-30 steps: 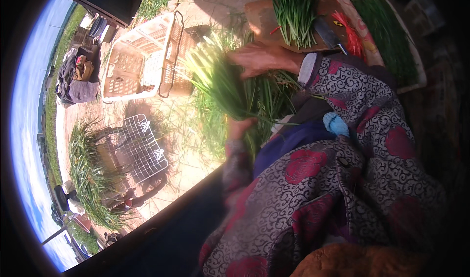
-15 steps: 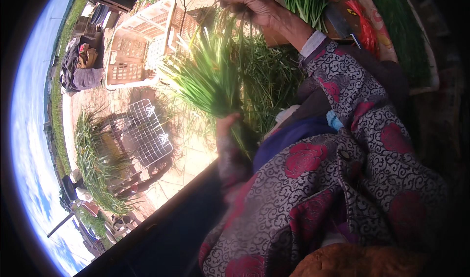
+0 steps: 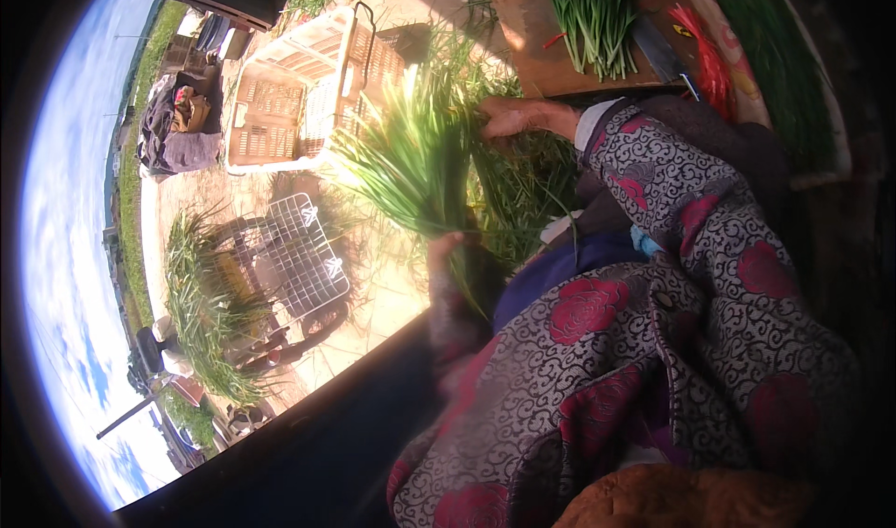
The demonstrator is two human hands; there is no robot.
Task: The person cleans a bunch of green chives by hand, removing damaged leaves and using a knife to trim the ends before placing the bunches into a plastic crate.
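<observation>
The left hand's grip is pressed around the stem end of a bunch of green chives, which fans out toward the far left. The right hand lies on the loose greens just right of the bunch, fingers curled; whether its grip pinches any blades cannot be told. Both sleeves are patterned in grey with red flowers. The ground is bare sunlit earth, outdoors under blue sky. A wooden board at the far right carries more cut chives and a cleaver. A pale plastic crate stands far left, a wire basket nearer, beside another heap of greens.
</observation>
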